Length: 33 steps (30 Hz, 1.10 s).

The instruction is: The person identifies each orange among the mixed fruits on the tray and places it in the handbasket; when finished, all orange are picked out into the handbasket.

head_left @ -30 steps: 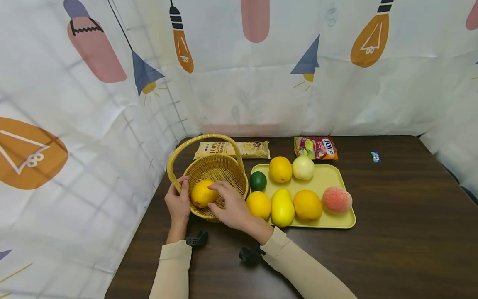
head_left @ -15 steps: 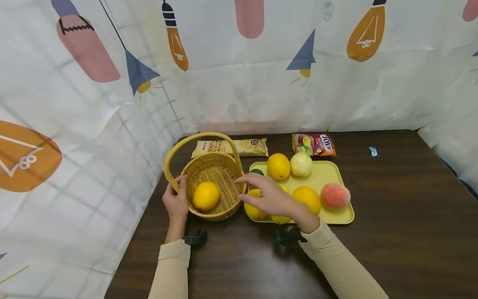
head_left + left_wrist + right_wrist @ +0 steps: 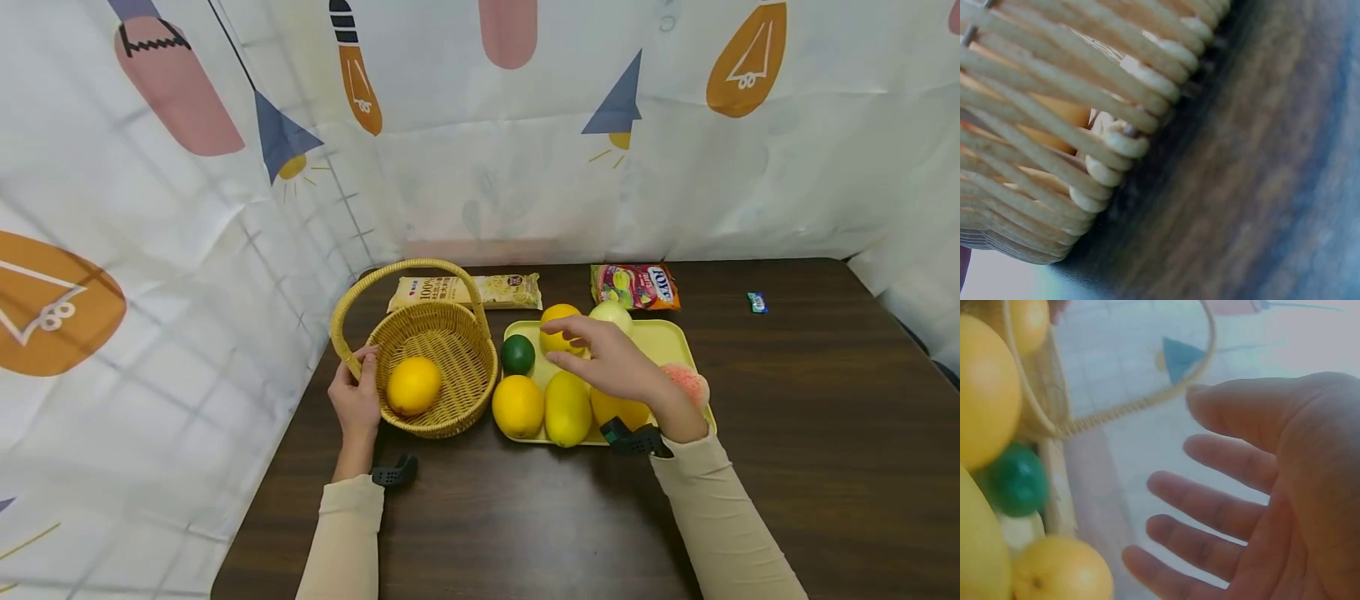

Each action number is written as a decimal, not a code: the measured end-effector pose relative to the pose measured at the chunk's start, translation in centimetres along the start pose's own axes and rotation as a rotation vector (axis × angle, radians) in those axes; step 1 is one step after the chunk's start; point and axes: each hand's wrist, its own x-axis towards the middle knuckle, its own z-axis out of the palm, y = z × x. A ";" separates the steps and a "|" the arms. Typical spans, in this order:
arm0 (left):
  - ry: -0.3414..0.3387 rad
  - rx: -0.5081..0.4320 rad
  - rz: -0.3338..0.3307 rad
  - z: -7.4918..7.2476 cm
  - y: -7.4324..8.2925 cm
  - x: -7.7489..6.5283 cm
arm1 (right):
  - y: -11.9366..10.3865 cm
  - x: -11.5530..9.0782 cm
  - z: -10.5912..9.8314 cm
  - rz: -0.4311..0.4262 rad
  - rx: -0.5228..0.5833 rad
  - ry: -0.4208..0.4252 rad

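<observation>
My left hand (image 3: 356,404) grips the wicker basket (image 3: 463,354) at its left rim, by the foot of the arched handle. Inside the basket lies one yellow-orange fruit (image 3: 414,386). Over the yellow tray (image 3: 666,335) hovers my right hand (image 3: 618,362), holding nothing, its fingertips overlapping the rear orange (image 3: 558,315). The right wrist view shows its fingers (image 3: 1210,500) extended and apart. Also on the tray are a dark green fruit (image 3: 517,355), a front orange (image 3: 517,407), a long yellow fruit (image 3: 567,410), another orange (image 3: 615,410) partly hidden, a pale round fruit (image 3: 611,313) and a pink peach (image 3: 688,382).
Behind the basket lies a long cream-coloured food packet (image 3: 510,292). A colourful candy bag (image 3: 636,287) is behind the tray, with a small blue-green wrapped sweet (image 3: 757,302) farther right. Printed cloth (image 3: 480,183) hangs around the dark wooden table (image 3: 810,417).
My right hand has withdrawn from the fruit in the basket and moved right, over the tray. The left hand keeps its hold on the basket; the head view has shifted slightly.
</observation>
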 end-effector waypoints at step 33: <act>0.000 0.011 -0.011 -0.1 0.0 0.0 | 7.6 -6.7 -7.2 0.222 -0.001 -0.230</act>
